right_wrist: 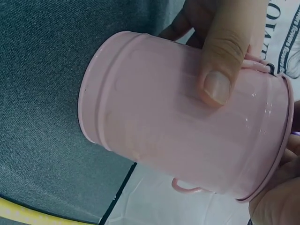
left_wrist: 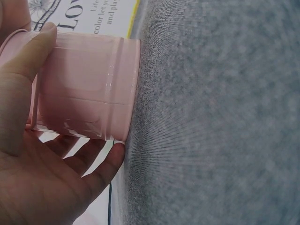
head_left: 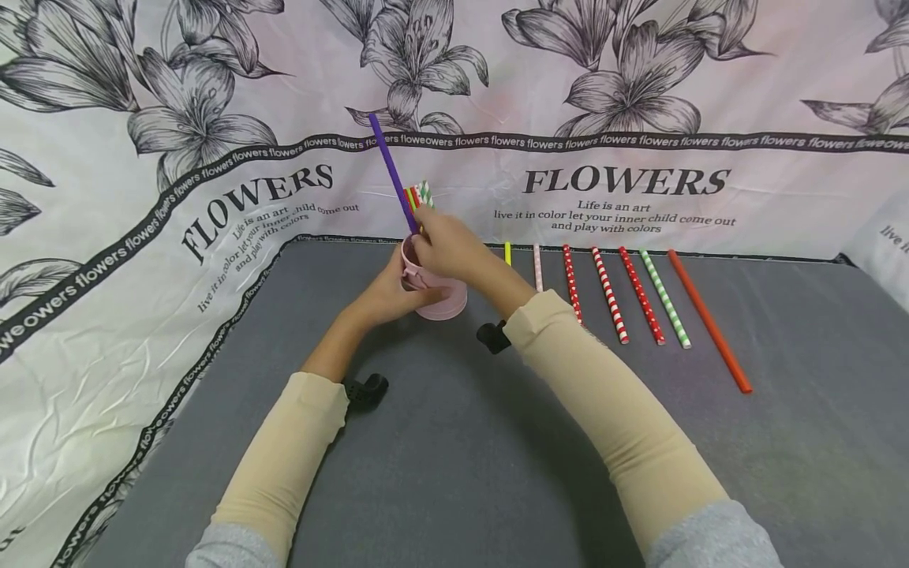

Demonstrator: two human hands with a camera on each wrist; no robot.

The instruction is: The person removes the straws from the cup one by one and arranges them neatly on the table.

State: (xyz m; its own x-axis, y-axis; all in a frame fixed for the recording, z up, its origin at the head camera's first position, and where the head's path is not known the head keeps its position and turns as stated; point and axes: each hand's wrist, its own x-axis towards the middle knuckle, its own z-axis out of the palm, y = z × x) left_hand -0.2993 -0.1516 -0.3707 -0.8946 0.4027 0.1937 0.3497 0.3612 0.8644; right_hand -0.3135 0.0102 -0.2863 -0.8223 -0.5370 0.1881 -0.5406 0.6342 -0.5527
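Note:
A small pink metal pail (head_left: 443, 306) with a rolled rim and a small loop handle is near the back of the table. My left hand (head_left: 393, 293) grips its side, thumb across the front in the left wrist view. At the rim is my right hand (head_left: 450, 243), its fingers curled and appearing to pinch a purple straw (head_left: 387, 162) that slants up to the left. Behind that hand stand several patterned straws (head_left: 424, 192), their lower parts hidden. In the right wrist view, the pail (right_wrist: 154, 108) covers most of the right hand's grasp.
A row of straws lies right of my right forearm, among them a red striped straw (head_left: 609, 295), a green striped straw (head_left: 665, 300) and an orange straw (head_left: 710, 322). Behind the grey table (head_left: 440, 473) hangs a flower-printed cloth (head_left: 440, 177).

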